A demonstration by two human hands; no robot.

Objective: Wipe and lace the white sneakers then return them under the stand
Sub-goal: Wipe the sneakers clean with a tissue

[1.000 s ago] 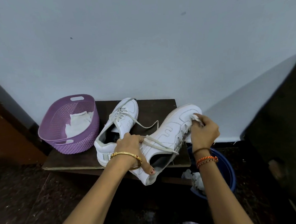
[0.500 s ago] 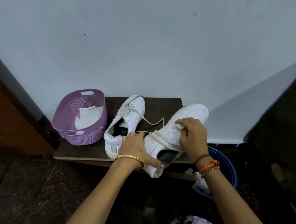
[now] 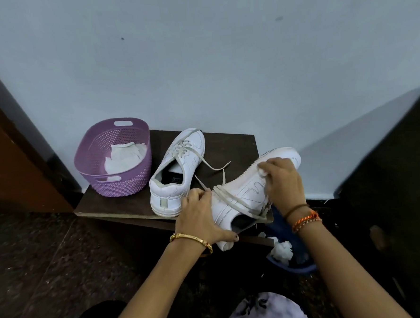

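Two white sneakers are on a low dark wooden stand (image 3: 230, 143). The left sneaker (image 3: 177, 172) sits upright with loose laces. The right sneaker (image 3: 245, 193) is tipped on its side, heel over the stand's front edge. My left hand (image 3: 200, 213) grips its heel, thumb at the back. My right hand (image 3: 282, 179) presses a small white wipe (image 3: 262, 171) against the sneaker's side near the sole. A loose lace (image 3: 233, 201) trails across the shoe.
A purple perforated basket (image 3: 91, 163) with a white cloth (image 3: 124, 156) stands at the stand's left end. A blue tub (image 3: 296, 264) with crumpled white wipes sits on the floor below right. A pale wall is behind; a dark object stands at right.
My right hand slid the wipe from the toe back along the sneaker's side, then forward again. My left hand kept its hold on the heel. The camera shifted.
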